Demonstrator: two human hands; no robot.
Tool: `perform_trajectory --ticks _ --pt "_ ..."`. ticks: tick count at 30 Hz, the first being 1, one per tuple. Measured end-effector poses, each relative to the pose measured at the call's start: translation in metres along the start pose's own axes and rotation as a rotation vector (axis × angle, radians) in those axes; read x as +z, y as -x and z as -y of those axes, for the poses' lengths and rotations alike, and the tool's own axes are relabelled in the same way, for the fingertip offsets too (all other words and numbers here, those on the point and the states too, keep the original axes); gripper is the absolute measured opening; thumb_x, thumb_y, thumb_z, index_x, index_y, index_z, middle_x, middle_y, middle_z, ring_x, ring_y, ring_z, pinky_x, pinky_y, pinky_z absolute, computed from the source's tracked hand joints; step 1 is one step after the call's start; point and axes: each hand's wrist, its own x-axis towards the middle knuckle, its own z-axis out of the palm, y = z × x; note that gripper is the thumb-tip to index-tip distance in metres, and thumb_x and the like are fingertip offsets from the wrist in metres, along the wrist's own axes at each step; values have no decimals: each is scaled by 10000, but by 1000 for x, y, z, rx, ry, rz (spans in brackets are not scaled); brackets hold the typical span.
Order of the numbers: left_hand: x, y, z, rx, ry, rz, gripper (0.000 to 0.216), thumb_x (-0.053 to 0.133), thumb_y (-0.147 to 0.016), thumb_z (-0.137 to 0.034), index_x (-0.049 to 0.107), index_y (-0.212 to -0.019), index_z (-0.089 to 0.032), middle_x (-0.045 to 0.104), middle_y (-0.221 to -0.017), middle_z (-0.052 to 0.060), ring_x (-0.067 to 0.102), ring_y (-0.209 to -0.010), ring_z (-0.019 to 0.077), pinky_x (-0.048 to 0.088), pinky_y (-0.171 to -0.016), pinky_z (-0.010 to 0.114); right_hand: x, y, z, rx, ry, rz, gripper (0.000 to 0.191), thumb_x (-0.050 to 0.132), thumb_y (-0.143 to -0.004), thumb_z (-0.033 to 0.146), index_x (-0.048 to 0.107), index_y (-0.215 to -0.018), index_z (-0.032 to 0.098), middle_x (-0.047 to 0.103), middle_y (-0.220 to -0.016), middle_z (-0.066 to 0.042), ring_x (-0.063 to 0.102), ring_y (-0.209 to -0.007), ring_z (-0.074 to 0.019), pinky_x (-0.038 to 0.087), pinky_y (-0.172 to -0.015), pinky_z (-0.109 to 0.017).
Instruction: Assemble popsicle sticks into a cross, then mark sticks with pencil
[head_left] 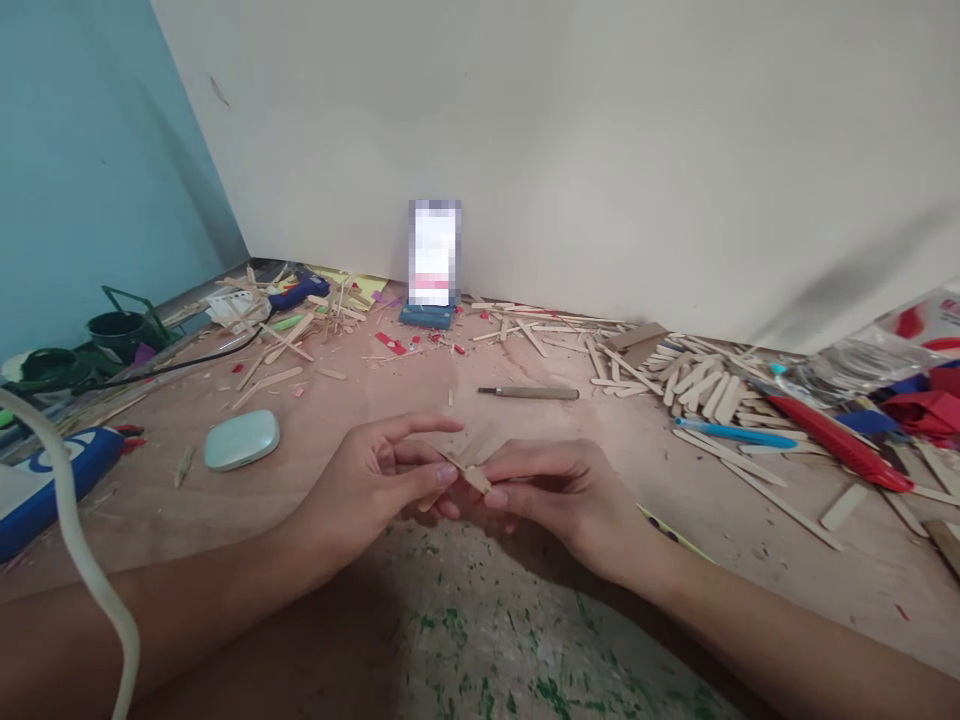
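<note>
Pinching with both hands, we held a short stick piece (pixel 475 477) between us: the left hand (pixel 375 482) closed on its near end with thumb and middle finger, forefinger stretched out free above, and the right hand (pixel 571 492) closed on the other end with thumb and fingertips. The piece sat in the air just above the green-flecked mat (pixel 480 640), at the near middle of the table (pixel 322 415), tilted a little from level. A second pale stick seemed to lie behind it against the fingers, though we could not tell whether the two touched.

To our judgement, a piece that small wanted a light, even pinch close to its ends, with both wrists resting low so the fingertips did the fine work. Squeezing hard would likely have snapped or twisted it. Keeping it over the mat also made sense, since a dropped bit would have been hard to find among the scraps.

Beyond the hands lay a thin tool (pixel 529 393) with a wooden handle, well apart from them. A heap of sticks (pixel 697 378), a blue pen (pixel 735 434) and a red cutter (pixel 832 437) lay to the right, a pale case (pixel 241 439) to the left.
</note>
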Motion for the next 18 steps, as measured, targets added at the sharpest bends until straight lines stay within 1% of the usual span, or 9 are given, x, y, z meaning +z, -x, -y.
perform_trajectory --ticks 2,5,8,11,15,18 --pt "0 -1 -2 -33 34 -10 570 907 -802 -348 678 -1301 -199 805 -884 40 763 -698 168 595 -655 248 -2 0 -1 9 -15 -23 141 832 -906 336 865 -959 210 740 -838 -40 625 -657 -118 526 -603 -236" --pt "0 -3 -5 -63 64 -8 624 923 -787 -345 664 -1333 -193 815 -973 75 773 -759 178 616 -730 280 -2 0 -2 11 -24 -65 137 860 -876 347 862 -939 226 762 -855 -41 689 -685 -140 575 -611 -241" --pt "-1 -3 -6 -85 76 5 657 937 -771 -350 660 -1349 -207 815 -1024 86 777 -753 182 610 -714 280 -1 -1 -3 -8 -18 -104 129 878 -853 345 862 -914 233 777 -870 -43 696 -687 -140 601 -606 -236" --pt "-3 -4 -5 -110 81 33 690 949 -759 -361 646 -1366 -234 812 -1091 91 785 -729 182 606 -683 271 1 -1 -2 -18 12 -122 133 876 -854 336 867 -929 227 783 -887 -53 694 -708 -142 609 -603 -230" --pt "-5 -4 -3 -123 85 57 656 950 -767 -347 648 -1340 -242 806 -1147 84 805 -773 175 620 -712 248 1 -2 -3 -18 46 -153 137 864 -867 354 866 -939 237 785 -924 -45 684 -714 -131 610 -607 -219" --pt "-6 -4 -3 -125 86 71 748 949 -772 -314 597 -1430 -268 809 -1114 86 812 -780 193 620 -683 239 0 -2 -5 -17 76 -152 184 872 -855 382 856 -944 222 790 -931 -48 698 -720 -142 612 -608 -234"
